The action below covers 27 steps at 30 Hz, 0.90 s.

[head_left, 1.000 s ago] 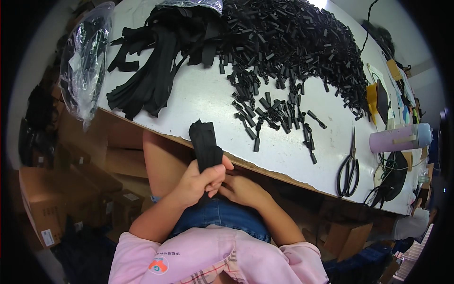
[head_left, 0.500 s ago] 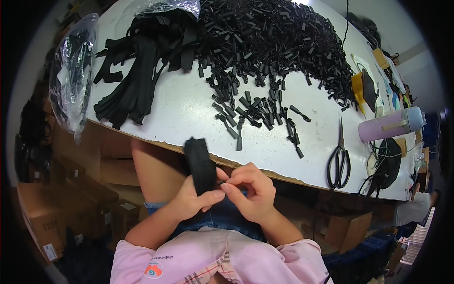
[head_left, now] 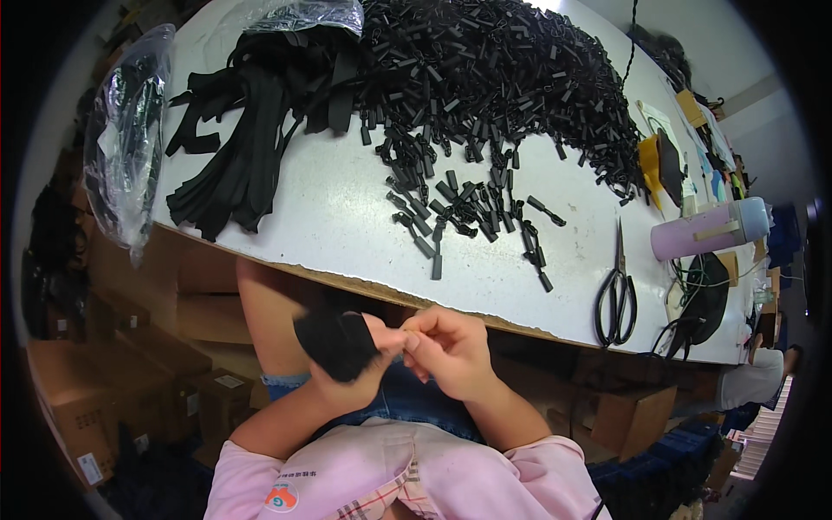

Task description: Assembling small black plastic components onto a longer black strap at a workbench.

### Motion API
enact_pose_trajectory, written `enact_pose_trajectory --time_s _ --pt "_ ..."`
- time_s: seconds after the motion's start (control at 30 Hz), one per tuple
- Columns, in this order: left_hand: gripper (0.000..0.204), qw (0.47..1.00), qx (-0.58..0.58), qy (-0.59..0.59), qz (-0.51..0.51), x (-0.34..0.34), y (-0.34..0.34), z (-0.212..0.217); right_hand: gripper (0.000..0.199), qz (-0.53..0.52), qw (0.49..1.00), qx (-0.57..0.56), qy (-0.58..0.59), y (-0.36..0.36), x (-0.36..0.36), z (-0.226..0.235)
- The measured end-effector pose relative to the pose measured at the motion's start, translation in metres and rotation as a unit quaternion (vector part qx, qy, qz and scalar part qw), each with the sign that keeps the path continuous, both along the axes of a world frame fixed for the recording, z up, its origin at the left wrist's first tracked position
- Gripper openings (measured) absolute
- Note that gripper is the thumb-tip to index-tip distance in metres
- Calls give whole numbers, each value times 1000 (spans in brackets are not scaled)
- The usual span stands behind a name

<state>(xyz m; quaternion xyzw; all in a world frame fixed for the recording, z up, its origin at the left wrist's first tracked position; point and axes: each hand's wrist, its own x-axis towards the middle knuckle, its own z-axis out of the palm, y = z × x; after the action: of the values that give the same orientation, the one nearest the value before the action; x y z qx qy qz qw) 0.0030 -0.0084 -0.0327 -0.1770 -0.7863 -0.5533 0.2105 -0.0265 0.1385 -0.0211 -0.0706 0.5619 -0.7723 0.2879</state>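
My left hand (head_left: 354,388) is closed around a black zipper tape (head_left: 336,343), folded or bundled, blurred at its edges and tilted toward the left. Over my lap, the fingertips of my right hand (head_left: 452,354) pinch together right against the left thumb and fingers. Whatever lies between those fingertips is too small and hidden to name. On the white table (head_left: 347,234) beyond my hands lies a large heap of black zipper sliders with pull tabs (head_left: 503,78), and several loose ones (head_left: 468,204) are spread nearer to me. A bunch of black zipper tapes (head_left: 247,156) lies at the left.
Black-handled scissors (head_left: 617,303) lie at the table's right, near a lilac bottle (head_left: 693,236) on its side and a black bag or cloth with cords (head_left: 704,303). A clear plastic bag (head_left: 130,147) hangs over the left edge. Cardboard boxes (head_left: 74,407) stand below.
The black tape in my left hand has swung from upright to lower left as that hand turned. My right hand has shifted slightly and still meets the left at the fingertips.
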Motion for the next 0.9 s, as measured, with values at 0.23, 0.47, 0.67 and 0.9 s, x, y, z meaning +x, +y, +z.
enact_pose_trajectory --time_s 0.23,0.47,0.67,0.9 --pt "18 885 390 -236 99 -25 -2 33 15 -73 964 30 252 -23 18 -11" --pt "21 739 605 -210 -209 -171 -97 76 42 58 888 -45 453 -93 55 -5" --pt "19 726 667 -135 -93 -219 -112 103 36 83 918 -137 362 -91 54 9" --pt "18 710 697 -94 36 -226 -119 103 33 27 927 -87 365 -86 54 19"
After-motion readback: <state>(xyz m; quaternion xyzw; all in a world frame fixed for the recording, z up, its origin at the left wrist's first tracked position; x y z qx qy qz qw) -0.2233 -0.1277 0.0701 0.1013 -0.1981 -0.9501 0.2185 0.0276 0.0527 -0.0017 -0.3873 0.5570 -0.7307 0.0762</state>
